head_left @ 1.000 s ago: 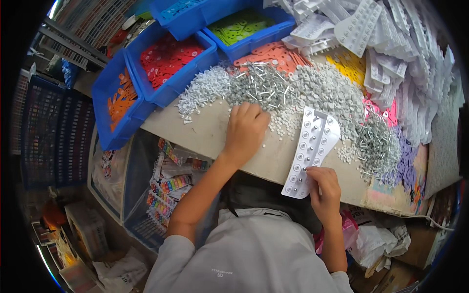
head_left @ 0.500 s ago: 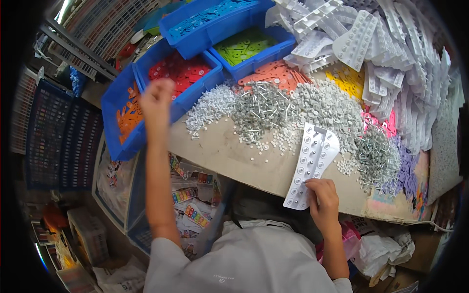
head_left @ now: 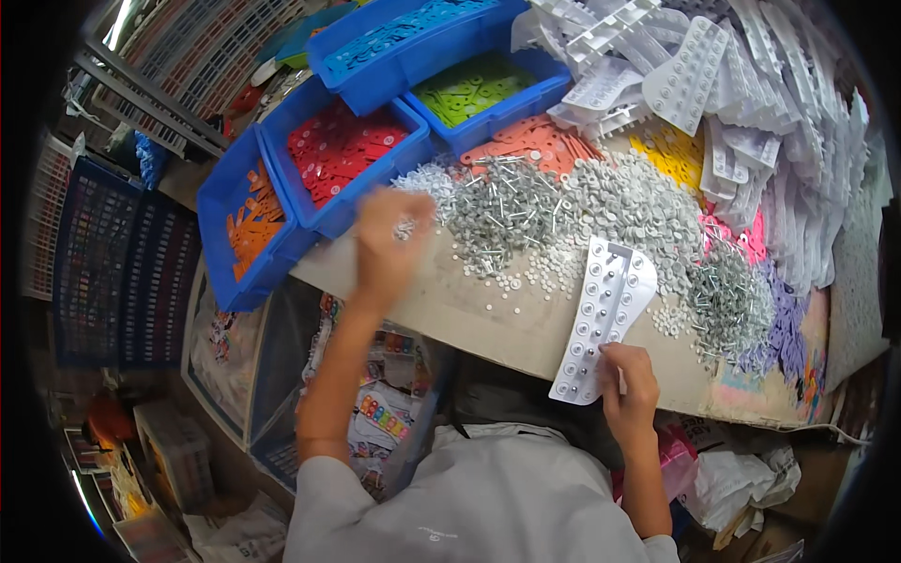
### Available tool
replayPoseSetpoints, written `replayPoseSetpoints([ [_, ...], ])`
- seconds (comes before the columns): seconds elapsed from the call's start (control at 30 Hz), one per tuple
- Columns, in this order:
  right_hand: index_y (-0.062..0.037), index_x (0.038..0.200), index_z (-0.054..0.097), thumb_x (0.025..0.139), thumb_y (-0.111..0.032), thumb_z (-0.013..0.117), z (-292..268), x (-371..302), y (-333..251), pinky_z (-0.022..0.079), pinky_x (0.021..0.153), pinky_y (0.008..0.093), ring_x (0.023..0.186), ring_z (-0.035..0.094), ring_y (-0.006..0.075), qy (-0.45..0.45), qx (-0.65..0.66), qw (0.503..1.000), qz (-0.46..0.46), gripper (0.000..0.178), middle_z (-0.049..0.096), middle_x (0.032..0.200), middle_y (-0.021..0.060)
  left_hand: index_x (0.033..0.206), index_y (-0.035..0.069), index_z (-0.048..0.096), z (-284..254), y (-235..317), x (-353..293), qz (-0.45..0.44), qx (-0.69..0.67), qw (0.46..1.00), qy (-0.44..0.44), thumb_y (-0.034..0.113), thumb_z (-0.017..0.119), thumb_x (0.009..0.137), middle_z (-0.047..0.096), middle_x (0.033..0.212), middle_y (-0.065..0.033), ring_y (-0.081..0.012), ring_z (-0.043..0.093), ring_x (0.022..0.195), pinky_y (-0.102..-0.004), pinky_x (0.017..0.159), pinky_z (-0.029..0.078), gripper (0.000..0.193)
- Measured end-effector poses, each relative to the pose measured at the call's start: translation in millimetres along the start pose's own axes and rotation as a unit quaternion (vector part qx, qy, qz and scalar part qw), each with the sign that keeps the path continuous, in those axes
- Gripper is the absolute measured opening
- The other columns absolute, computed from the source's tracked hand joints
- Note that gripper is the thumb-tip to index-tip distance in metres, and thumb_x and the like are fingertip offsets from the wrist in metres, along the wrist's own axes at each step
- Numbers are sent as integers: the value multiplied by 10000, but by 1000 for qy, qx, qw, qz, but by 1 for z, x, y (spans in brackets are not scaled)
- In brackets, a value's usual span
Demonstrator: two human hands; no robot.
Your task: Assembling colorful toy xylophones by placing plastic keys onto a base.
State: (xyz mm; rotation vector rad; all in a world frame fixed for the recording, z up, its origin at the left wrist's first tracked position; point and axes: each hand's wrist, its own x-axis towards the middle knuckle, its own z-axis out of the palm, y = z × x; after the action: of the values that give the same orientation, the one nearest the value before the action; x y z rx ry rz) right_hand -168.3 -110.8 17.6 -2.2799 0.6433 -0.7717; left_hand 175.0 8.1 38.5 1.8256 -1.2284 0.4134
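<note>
My right hand (head_left: 629,383) pinches the lower right edge of a white plastic panel (head_left: 571,361), flared at its top, with rows of round studs and metal pins down its middle. The panel stands tilted over the table's front edge. Smeared by motion, my left hand (head_left: 387,239) is over the near left end of a heap of small white plastic pieces (head_left: 430,183); its fingers cannot be made out. Right of that heap lie metal pins (head_left: 507,206), and beyond them a pile of round whitish caps (head_left: 619,197).
Blue bins hold red pieces (head_left: 343,145), orange pieces (head_left: 251,230), green pieces (head_left: 474,89) and light blue pieces (head_left: 404,38). A tall stack of white panels (head_left: 788,159) fills the back right. Purple pieces (head_left: 784,324) lie at the right. Under the table's left side stands a container (head_left: 380,403) of colourful packets.
My left hand has moved right and nearer, from above the red bin to the small white pieces. The right hand still grips the panel, nearly unmoved.
</note>
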Motion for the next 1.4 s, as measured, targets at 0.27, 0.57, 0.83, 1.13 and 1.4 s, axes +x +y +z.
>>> replayPoseSetpoints([
  [0.27,32,981,626,893,63,595,-15,-5,19,471,787,350,860,590,276,110,-84,987,87,98,606,910,134,929,51,724,35,22,-59,-71,-27,991,-108,-60,665,814,668,937,-84,-290,617,914,-396,835,466,170],
  [0.57,19,960,643,896,21,631,-24,-9,54,474,791,386,864,587,333,76,-104,982,135,65,626,904,162,938,68,733,48,33,-63,-34,39,985,-168,43,738,809,623,925,-71,-274,592,919,-395,833,451,132],
  [0.83,8,976,665,847,36,667,-27,3,65,470,811,413,910,584,331,117,-131,977,120,132,629,922,138,910,46,700,59,38,-68,3,72,984,-160,24,726,810,597,824,-78,-276,566,836,-405,773,416,105],
  [1.13,-35,986,690,825,-8,702,-39,84,69,442,824,410,918,569,302,120,-232,965,27,163,629,939,93,918,64,702,62,46,-66,-11,70,985,-157,34,722,808,603,861,-63,-264,571,874,-398,811,403,116],
  [1.4,-28,937,656,825,-9,695,-25,94,97,456,828,422,930,575,326,65,-265,961,46,121,631,934,113,935,72,709,62,49,-64,-26,69,988,-138,22,722,799,621,936,-51,-259,577,934,-389,845,399,146],
])
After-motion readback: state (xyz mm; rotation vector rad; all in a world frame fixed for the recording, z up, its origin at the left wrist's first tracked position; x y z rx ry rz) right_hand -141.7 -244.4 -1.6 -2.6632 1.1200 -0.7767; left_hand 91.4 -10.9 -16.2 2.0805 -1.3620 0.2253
